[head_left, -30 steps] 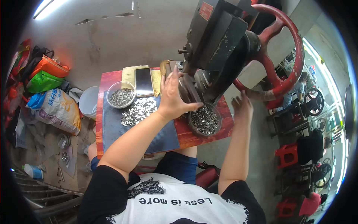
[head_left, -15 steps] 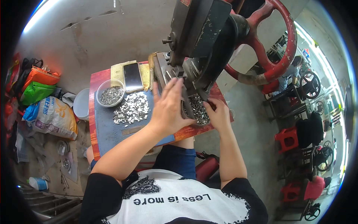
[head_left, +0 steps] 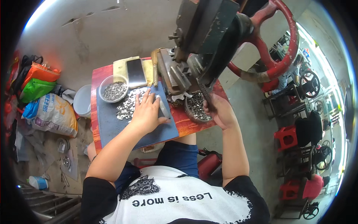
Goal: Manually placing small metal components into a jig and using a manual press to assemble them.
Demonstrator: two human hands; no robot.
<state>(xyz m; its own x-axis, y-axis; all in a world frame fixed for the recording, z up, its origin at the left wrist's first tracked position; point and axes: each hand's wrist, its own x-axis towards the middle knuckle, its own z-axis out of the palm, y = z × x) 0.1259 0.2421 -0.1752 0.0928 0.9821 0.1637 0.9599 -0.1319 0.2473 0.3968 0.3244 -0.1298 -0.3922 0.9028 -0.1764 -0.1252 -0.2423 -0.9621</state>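
Note:
My left hand (head_left: 147, 115) is over the blue mat (head_left: 145, 134), fingers spread, fingertips at a pile of small silvery metal pieces (head_left: 126, 106). Beside its fingers, slightly blurred, lies a pale grey strip (head_left: 163, 107); whether the hand touches it I cannot tell. My right hand (head_left: 223, 111) is closed around the lower end of a dark ridged bar (head_left: 204, 91), which slants up to the hand press (head_left: 201, 33). Whether the bar is fixed to the press is hidden. Below the press, next to that hand, sits a round tub (head_left: 194, 114) full of small metal parts.
A clear round tub (head_left: 113, 89) of thin metal pieces and a phone (head_left: 136, 72) on a yellow cloth stand at the table's back left. A brush (head_left: 154, 67) leans by the press base. The red wheel (head_left: 266, 52) juts right. A white bucket (head_left: 82, 100) stands left.
My left hand has moved from the press down and left to the pile on the mat. The pale strip now shows beside it. My right hand has closed around the dark bar.

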